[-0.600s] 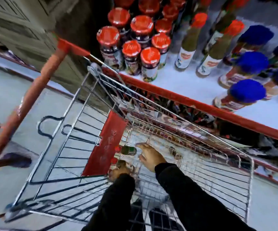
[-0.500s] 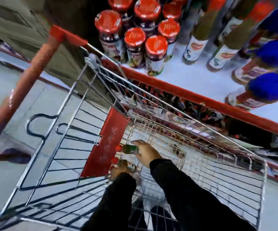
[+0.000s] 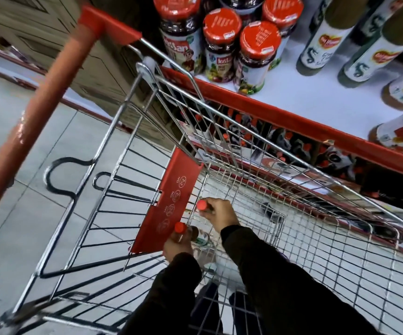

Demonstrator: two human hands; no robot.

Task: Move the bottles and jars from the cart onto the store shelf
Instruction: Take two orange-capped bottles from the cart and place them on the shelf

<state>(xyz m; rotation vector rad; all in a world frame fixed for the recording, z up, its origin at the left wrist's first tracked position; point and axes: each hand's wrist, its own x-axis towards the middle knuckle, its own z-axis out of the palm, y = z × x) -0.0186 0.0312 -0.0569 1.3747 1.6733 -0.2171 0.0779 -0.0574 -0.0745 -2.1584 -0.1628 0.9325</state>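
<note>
1. The left hand (image 3: 177, 245) is clenched around a dark bottle with a small red cap (image 3: 180, 228), low in the wire shopping cart (image 3: 340, 250), just beside the cart's red plastic flap (image 3: 169, 204).
2. The right hand (image 3: 219, 215) grips a second red-capped bottle (image 3: 201, 205) — only its cap and a bit of neck show past the fingers.
3. Both hands reach out of black sleeves (image 3: 292, 281) into the basket's near corner; the two bottles sit close together, apart from each other.
4. Beyond the cart's far rim runs the white store shelf with a red front edge (image 3: 292, 117).
5. On it stand red-lidded glass jars (image 3: 259, 56) in a cluster, and tall olive-green bottles with white labels (image 3: 326, 39) to their right — well apart from the hands.
</note>
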